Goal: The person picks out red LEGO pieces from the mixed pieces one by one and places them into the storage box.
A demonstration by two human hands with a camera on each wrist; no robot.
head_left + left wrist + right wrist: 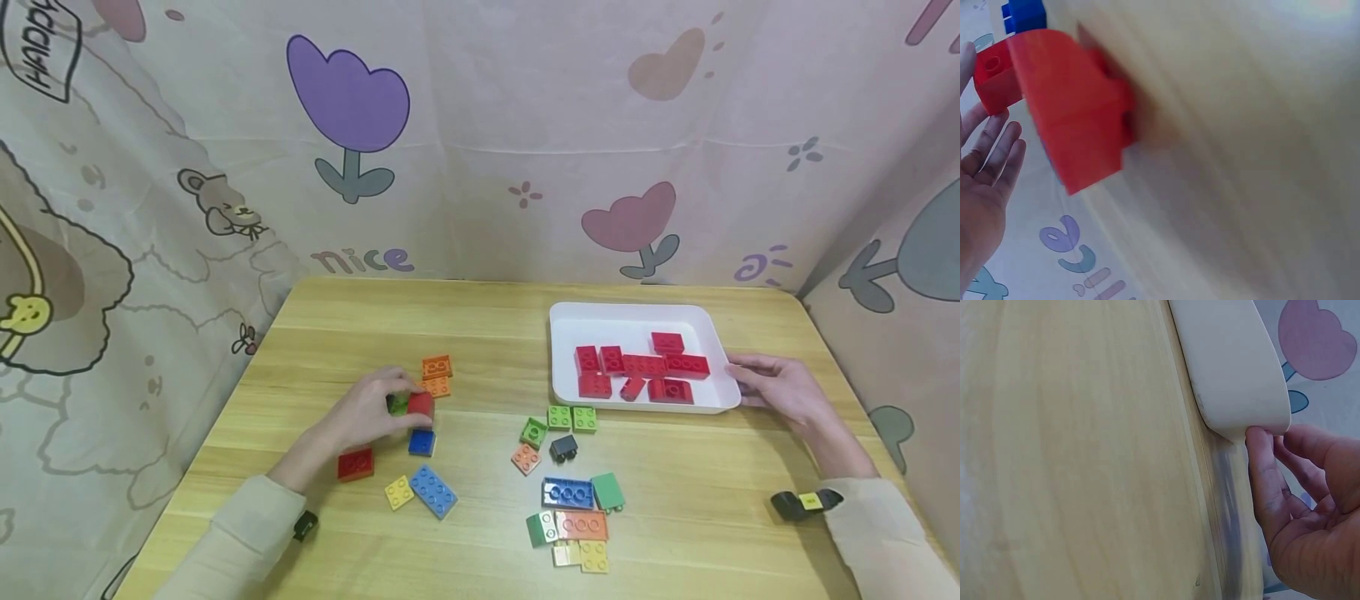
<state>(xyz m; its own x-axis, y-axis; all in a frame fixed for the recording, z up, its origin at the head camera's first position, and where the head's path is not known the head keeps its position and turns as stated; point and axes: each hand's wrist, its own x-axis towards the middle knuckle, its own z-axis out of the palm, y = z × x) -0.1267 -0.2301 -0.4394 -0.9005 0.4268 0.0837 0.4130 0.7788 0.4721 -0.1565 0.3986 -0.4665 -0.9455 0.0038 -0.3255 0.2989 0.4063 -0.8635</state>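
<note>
My left hand [372, 410] pinches a red toy brick [421, 406] between thumb and fingertips, over the left part of the table. In the left wrist view the held red brick [999, 78] tilts at the fingertips. A green brick [398, 405] is partly hidden behind that hand, with a blue brick [422, 442] just below. Another red brick [356, 464] lies near the wrist and looms large in the left wrist view. At the right, my right hand [780, 392] grips the edge of a white tray [637, 312] that holds several red bricks [645, 366].
Two orange bricks [437, 367] lie beyond the left hand. Yellow [399, 492] and light blue [433, 492] bricks lie nearer. Below the tray sit several green, orange, blue, yellow and black bricks [564, 448]. A printed cloth [480, 208] hangs behind the wooden table [480, 333].
</note>
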